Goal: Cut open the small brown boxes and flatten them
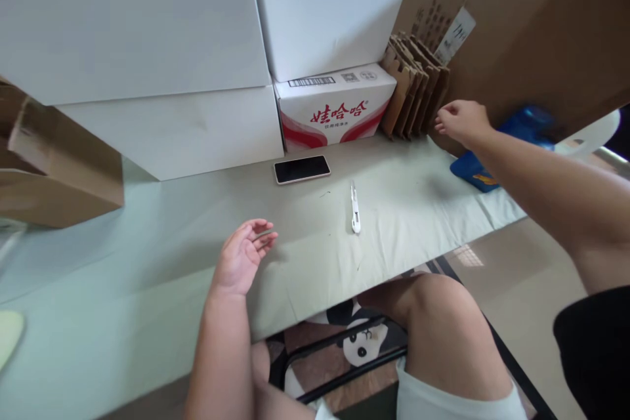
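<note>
"Folded cardboard point(409, 95) is what we find nearest the right hand point(463, 122): brown pieces standing on edge on the bench point(172, 243), upper right of centre in the frame, beside the red-and-white carton point(339, 115) and in front of the big brown box point(531, 26)."

"How do we expect it to handle?"

"Light, we'd guess, and stiff across its faces, though any creases may flop. Dry card shouldn't slip much, but its edges could crush under a hard pinch. We'd take the upper edges, several layers together (one alone might leave the others leaning)."

"And the fingers?"

"On the left hand point(243, 259), lower middle of the frame, they curve loosely apart around nothing; the white knife point(355, 213) and the phone point(302, 170) lie apart from it. On the right they curl inward; we see nothing between them, but can't tell how tightly they are drawn together or whether they touch the cardboard."

"What else escapes us?"

"The layers' lower backs, and their exact count. The right forearm point(536, 170) covers part of a blue container point(467, 170), and the frame's left edge cuts off a pale thing point(7, 335) we can't name."
</note>
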A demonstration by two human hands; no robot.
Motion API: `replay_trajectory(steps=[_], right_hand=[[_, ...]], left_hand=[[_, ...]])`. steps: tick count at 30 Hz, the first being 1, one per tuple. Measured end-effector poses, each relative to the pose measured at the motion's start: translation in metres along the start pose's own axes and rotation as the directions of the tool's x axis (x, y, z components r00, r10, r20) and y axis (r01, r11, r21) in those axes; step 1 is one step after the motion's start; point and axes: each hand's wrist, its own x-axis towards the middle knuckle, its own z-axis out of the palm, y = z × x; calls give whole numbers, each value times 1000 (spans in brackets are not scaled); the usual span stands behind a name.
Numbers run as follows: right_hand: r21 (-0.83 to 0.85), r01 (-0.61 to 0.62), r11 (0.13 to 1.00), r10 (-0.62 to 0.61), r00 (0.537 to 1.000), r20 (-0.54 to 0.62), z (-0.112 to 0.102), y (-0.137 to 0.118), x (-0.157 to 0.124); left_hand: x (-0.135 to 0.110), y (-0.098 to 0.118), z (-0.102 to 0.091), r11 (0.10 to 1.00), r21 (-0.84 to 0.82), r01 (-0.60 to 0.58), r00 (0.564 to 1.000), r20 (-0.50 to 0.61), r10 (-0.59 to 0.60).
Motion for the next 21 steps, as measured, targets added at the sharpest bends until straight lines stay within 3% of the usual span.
replay_trajectory(steps=[3,5,6,9,12,15,18,21], right_hand=[[128,57,990,-74,988,132,1,-43,-27],[188,178,966,-215,956,198,5,-88,-51],[219,278,935,-326,917,231,9,-115,-65],[311,523,794,-607,713,350,31,-208,-112],[398,643,654,-752,498,432,63,-308,-163],[492,722,487,-859,296,417,96,-402,-206],[553,761,339,-932,192,307,125,-486,-234],[579,764,285,-953,160,257,149,-551,-245]], left_hand=[[-8,4,-4,996,-64,-58,996,-68,53],[-16,9,-7,987,-121,-101,989,-124,86],[-20,12,-9,981,-151,-123,984,-150,100],[-31,20,-20,956,-239,-173,967,-224,119],[-38,27,-38,925,-317,-211,952,-282,121],[-42,32,-55,904,-328,-272,919,-367,143],[-44,35,-65,892,-302,-337,870,-463,172],[-45,37,-65,884,-304,-356,860,-477,182]])
